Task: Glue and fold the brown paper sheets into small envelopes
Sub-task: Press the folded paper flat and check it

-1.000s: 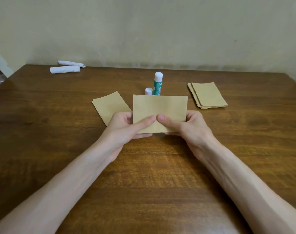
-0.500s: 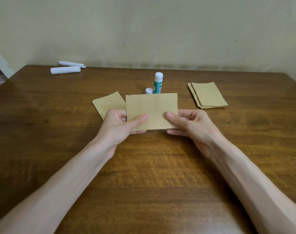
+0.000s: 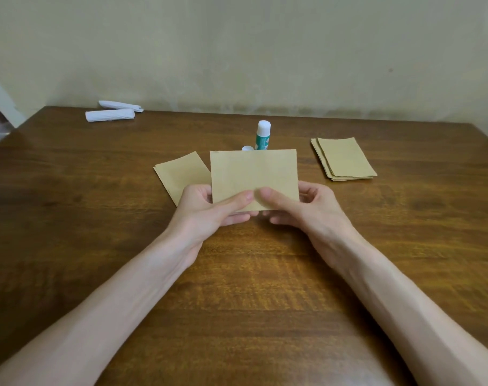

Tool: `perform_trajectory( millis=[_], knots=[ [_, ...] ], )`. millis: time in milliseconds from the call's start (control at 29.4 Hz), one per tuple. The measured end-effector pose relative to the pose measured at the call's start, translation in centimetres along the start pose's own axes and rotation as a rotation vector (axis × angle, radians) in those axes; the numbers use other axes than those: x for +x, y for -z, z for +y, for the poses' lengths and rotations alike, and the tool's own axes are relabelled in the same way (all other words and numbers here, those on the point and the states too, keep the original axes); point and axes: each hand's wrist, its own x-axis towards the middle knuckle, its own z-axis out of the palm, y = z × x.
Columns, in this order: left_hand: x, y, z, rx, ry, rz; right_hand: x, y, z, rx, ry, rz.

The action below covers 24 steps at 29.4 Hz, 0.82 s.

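Both hands, left hand [image 3: 206, 210] and right hand [image 3: 301, 207], pinch a folded brown sheet [image 3: 254, 176] above the table [image 3: 70, 218]. One piece [image 3: 181, 174] lies left, probably finished; stack [image 3: 344, 160] right looks undone. Glue stick [image 3: 262, 135] stands behind.

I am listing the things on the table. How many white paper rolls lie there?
2. One white paper roll lies at the far left of the wooden table; the second roll lies just behind it. The held brown paper sheet may hide more.
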Motion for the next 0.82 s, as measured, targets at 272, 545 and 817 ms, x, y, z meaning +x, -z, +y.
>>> perform_trajectory(
  millis=[272, 545, 817],
  knots=[
    [-0.1, -0.4, -0.4, 0.100, 0.028, -0.015, 0.0, -0.2, 0.5, 0.009, 0.026, 0.028],
    [-0.2, 0.2, 0.2, 0.107, 0.055, -0.053, 0.3, 0.4, 0.2, 0.001, 0.001, 0.053],
    [0.0, 0.4, 0.5, 0.096, 0.058, -0.013, 0.0, 1.4, -0.5, 0.043, -0.055, 0.010]
  ],
)
